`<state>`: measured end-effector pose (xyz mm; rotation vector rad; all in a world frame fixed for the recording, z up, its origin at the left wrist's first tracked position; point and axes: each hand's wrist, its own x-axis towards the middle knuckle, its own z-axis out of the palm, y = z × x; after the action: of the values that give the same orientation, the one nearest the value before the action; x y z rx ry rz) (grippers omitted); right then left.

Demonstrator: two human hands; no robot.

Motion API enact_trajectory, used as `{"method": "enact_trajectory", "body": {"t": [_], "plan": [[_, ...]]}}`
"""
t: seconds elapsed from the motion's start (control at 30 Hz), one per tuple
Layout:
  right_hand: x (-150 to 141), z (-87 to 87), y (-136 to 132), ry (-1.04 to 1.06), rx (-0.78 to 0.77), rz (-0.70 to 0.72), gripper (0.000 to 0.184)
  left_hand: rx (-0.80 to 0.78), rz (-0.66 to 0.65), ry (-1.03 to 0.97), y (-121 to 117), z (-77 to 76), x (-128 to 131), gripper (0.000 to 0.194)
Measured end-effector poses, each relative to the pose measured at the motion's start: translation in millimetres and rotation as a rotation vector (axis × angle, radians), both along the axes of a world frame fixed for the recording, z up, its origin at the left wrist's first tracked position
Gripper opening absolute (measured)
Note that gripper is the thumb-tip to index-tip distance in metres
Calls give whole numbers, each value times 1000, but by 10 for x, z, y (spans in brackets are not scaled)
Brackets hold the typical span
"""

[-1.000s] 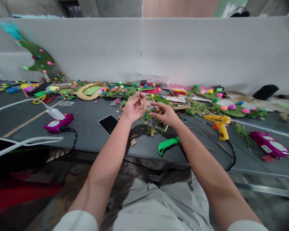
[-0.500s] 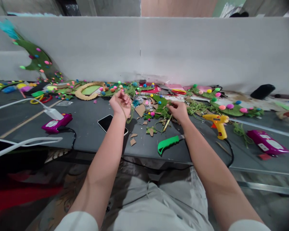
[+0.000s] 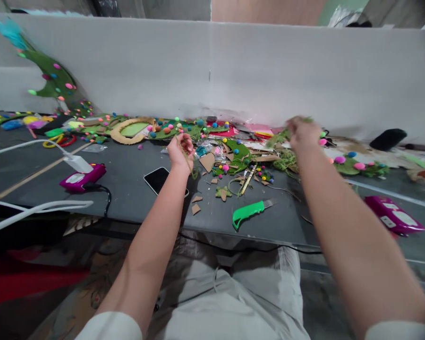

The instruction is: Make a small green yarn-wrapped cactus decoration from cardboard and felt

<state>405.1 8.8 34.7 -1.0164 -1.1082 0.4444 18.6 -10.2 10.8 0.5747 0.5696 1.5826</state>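
Note:
My left hand (image 3: pixel 182 152) is raised over the table, palm turned up and fingers curled around a strand of green yarn (image 3: pixel 194 173) that hangs in a loop beside the wrist. Further back on the right, my right hand (image 3: pixel 302 133) is blurred by motion; green yarn shows at its closed fingers, which partly hide it. Just below that hand lies a tangled heap of green yarn (image 3: pixel 286 161). Between the hands are a green felt piece with pompoms (image 3: pixel 239 153), cardboard scraps (image 3: pixel 207 162) and a yellowish strip (image 3: pixel 249 179).
A green utility knife (image 3: pixel 248 212) with bare blade lies near the front edge. Behind my left forearm rests a phone (image 3: pixel 157 179). Purple power adapters (image 3: pixel 83 178) with cables sit at both sides. A ring (image 3: pixel 127 137) and pompom-covered felt pieces line the grey wall (image 3: pixel 145 71).
My right hand has moved right and back from the felt piece to the heap of yarn, with green yarn at its fingers. Its forearm now covers the yellow glue gun. My left hand has barely moved.

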Motion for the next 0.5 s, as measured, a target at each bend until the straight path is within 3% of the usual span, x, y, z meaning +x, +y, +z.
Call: {"method": "enact_trajectory", "body": {"t": [0.1,0.13,0.17,0.23,0.3,0.37,0.43,0.5], "plan": [[417,405,69,29,62,-195,13,21,9,-6,4,-17,3,25],[490,447,40,-93,-68,-261,17,36,4,-3,6,-24,5,25],[528,439,-8,-247,-267,-233,21,51,-8,0,10,-31,7,24],[509,312,-128,-372,-525,-142,28,70,-43,9,18,-43,15,23],[389,132,-241,-439,-650,-77,29,73,-83,26,23,-50,30,21],[178,-14,-335,-470,-660,-24,28,76,-129,63,15,-54,52,19],[-132,-100,-430,-481,-614,59,12,102,-193,119,-16,-58,78,16],[-532,-154,-542,-480,-559,188,28,147,-296,182,-71,-63,104,15]]}}
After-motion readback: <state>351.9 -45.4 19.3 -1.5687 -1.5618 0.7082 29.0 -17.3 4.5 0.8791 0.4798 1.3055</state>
